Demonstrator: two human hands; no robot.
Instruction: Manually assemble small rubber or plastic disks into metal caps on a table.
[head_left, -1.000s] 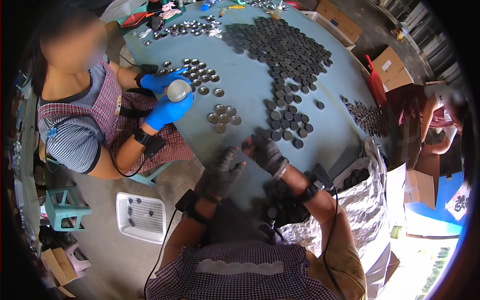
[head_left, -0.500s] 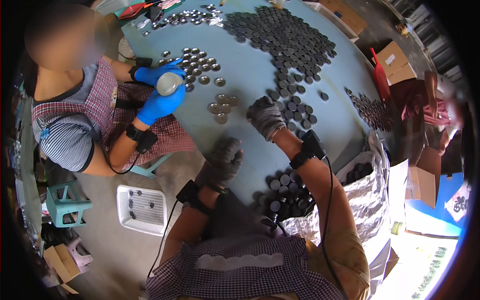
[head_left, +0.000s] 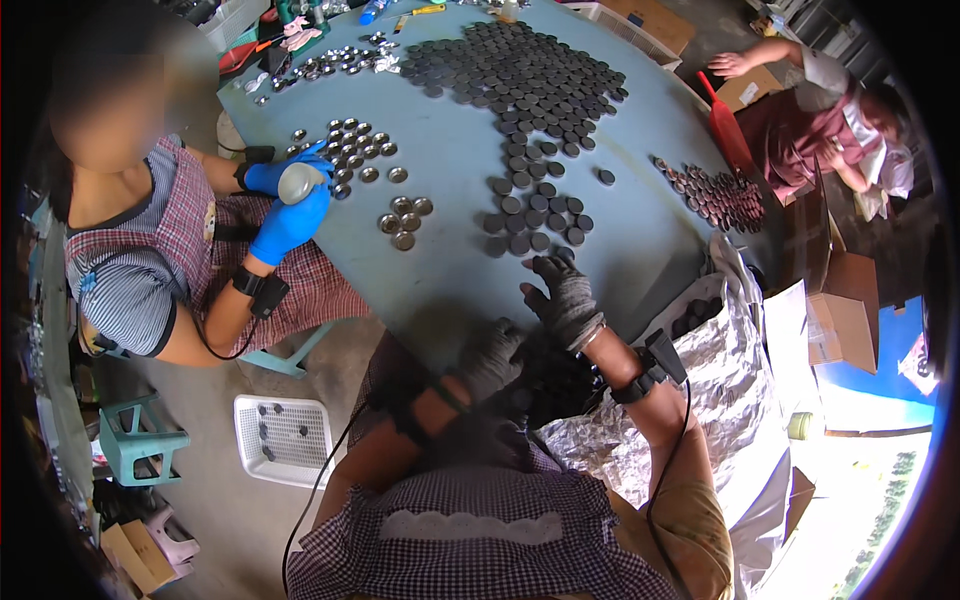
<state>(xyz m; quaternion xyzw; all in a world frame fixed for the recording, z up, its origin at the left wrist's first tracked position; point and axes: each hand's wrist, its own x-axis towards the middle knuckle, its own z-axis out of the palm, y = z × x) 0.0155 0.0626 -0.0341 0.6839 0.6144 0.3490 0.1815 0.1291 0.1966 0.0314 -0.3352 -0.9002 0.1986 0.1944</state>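
The right hand, gloved, lies flat and spread on the table, holding nothing. Dark discs lie just beyond its fingertips. The left hand, also gloved, sits half curled at the table's near edge beside it; I cannot tell whether it grips anything. A careless sweep of the right hand could push discs off that near edge, toward the foil bag below.
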